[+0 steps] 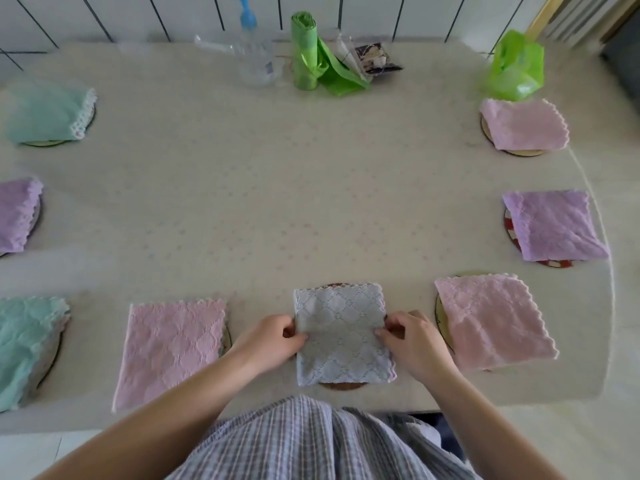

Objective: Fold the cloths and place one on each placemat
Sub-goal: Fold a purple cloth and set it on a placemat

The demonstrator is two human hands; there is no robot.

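Head view: worn on the person's head, wide-angle, near.
Facing: forward and down over the table [277, 188], toward the far tiled wall [138, 15].
Near edge: forearms, checked shirt [311, 441].

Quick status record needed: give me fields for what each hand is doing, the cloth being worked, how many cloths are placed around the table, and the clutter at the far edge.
left hand: left hand pinches the left edge of the grey cloth
right hand: right hand pinches its right edge
cloth state: folded, lying on a round placemat
cloths in view: eight, each over a placemat, grey one included
colours: two teal, two purple, three pink, one grey
far edge: clear bottle, green bag roll, green bag
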